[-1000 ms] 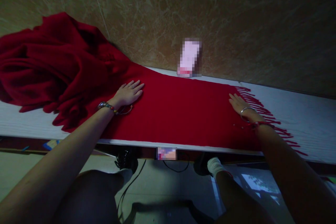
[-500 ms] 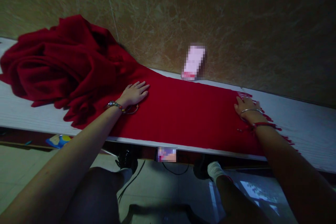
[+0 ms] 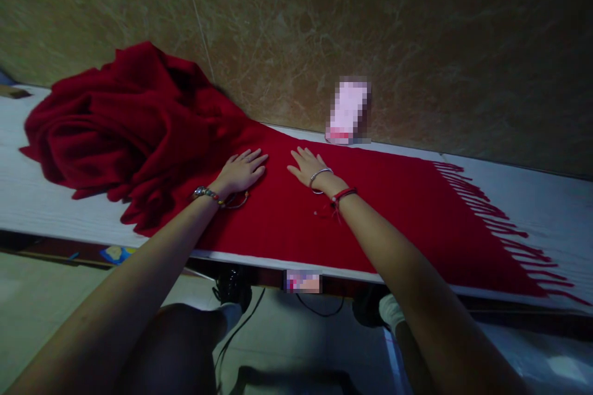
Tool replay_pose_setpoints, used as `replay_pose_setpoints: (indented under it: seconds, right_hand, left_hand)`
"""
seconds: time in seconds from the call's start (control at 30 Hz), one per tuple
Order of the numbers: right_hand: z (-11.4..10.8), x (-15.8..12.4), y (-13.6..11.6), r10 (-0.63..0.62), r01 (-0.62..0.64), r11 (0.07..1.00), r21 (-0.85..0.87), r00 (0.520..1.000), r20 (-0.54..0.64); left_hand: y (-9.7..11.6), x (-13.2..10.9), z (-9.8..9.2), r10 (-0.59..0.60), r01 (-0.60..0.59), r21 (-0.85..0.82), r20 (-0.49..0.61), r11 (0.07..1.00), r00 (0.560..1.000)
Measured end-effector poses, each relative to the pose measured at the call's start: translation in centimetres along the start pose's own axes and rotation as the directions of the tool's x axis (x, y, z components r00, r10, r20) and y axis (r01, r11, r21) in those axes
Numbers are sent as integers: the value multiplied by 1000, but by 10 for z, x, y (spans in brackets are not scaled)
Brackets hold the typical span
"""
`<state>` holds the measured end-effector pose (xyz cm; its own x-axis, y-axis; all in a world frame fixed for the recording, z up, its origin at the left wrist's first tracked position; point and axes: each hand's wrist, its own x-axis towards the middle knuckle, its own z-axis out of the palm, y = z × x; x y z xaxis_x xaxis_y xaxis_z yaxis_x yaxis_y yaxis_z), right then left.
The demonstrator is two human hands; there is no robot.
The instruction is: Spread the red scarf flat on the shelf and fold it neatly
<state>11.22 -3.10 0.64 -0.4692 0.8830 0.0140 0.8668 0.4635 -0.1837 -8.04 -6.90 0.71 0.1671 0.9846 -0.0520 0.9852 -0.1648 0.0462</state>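
A red fringed scarf [image 3: 389, 210] lies along a narrow white tabletop, spread flat from the middle to the right. Its left part is heaped in a loose, folded pile, and the fringe fans out at the right end. My left hand [image 3: 241, 171] rests palm down on the cloth beside the pile, fingers spread. A short gap to its right separates it from my right hand [image 3: 308, 168], which also lies flat on the scarf with fingers apart. Neither hand grips the fabric. Both wrists wear bracelets.
A brown marbled wall [image 3: 287, 31] rises behind the white tabletop [image 3: 88, 222]. Against it stands a blurred pink object [image 3: 348, 112]. Below the front edge are a blue and yellow packet [image 3: 115, 254], another blurred item [image 3: 302, 281], cables, and my feet and legs.
My right hand has slid left across the scarf from the fringed end to near my left hand, uncovering the fringe. My left hand stays in place on the cloth. The view has shifted slightly.
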Motion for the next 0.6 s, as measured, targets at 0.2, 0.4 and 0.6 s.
replay_pose_setpoints:
  seconds: [0.2,0.4,0.6]
  right_hand:
    - [5,-7,56,77,-77,997,-29,997,20]
    - [-4,-45,174,317,-324,939,-113,945,-81]
    - [-18,-100,270,352,-378,914,-145,919,-178]
  left_hand:
    - [-3,2,3,5,-5,-7,5,1000,1000]
    - [-4,4,4,5,-5,-6,7,1000,1000]
    - [-2,3,2,-7,7,2,14,1000,1000]
